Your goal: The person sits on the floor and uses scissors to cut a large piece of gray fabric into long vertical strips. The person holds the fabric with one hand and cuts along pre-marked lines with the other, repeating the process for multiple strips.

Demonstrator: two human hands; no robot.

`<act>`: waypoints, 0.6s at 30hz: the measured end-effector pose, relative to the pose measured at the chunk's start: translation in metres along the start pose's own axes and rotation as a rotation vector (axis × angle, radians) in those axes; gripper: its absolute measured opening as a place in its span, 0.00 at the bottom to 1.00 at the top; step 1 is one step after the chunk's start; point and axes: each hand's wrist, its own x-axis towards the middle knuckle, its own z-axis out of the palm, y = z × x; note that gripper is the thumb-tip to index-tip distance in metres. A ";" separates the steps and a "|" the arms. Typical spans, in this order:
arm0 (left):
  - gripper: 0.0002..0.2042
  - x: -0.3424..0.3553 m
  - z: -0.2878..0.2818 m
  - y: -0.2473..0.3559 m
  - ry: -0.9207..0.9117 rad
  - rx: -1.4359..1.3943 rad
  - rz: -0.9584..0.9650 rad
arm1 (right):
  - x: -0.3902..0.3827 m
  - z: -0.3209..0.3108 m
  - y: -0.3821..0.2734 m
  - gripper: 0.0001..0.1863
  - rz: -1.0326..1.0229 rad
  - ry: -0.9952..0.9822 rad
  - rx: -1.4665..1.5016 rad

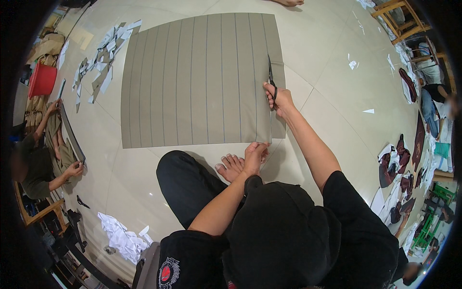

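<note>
A large taupe cloth (202,82) with thin dark stripes lies spread on the floor in front of me. My right hand (279,100) grips black-handled scissors (270,72) near its right side, the blades pointing away from me. From the scissors to the near edge, a slit parts a narrow strip (278,127) from the main piece. My left hand (256,156) pinches the cloth's near edge close to that slit, beside my bare foot (232,166). The fingertips of the left hand are partly hidden.
Cut scraps (103,60) lie at the far left, and a crumpled white pile (120,236) at the near left. A person (36,154) sits at the left holding a long dark strip (72,135). Maroon and white pieces (397,159) and a wooden stool (399,19) are at the right.
</note>
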 end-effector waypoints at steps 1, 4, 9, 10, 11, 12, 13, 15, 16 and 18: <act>0.08 0.000 0.000 0.000 0.005 0.003 -0.004 | 0.001 0.000 0.001 0.22 -0.001 0.002 0.001; 0.08 -0.001 0.001 0.001 0.007 0.003 0.002 | 0.001 0.001 0.000 0.23 0.006 0.016 0.020; 0.07 0.000 -0.001 0.000 0.001 -0.008 -0.003 | 0.004 0.005 -0.013 0.24 0.032 0.021 0.056; 0.07 0.000 0.000 0.000 0.008 0.002 -0.007 | 0.006 0.005 -0.014 0.24 0.033 0.028 0.049; 0.07 0.001 0.000 0.000 0.002 -0.003 0.002 | 0.007 0.006 -0.016 0.24 0.035 0.035 0.041; 0.07 0.000 0.000 -0.001 -0.003 -0.008 0.012 | 0.009 0.006 -0.018 0.24 0.037 0.042 0.033; 0.08 0.001 0.000 -0.002 -0.008 -0.013 0.022 | 0.010 0.007 -0.020 0.24 0.036 0.041 0.033; 0.08 0.002 -0.001 -0.003 0.000 -0.007 0.015 | 0.013 0.007 -0.021 0.24 0.034 0.042 0.031; 0.08 0.003 -0.001 -0.003 0.004 -0.004 0.011 | 0.015 0.007 -0.022 0.24 0.035 0.043 0.028; 0.08 0.001 0.000 -0.001 0.005 -0.005 -0.005 | 0.016 0.008 -0.023 0.23 0.040 0.044 0.022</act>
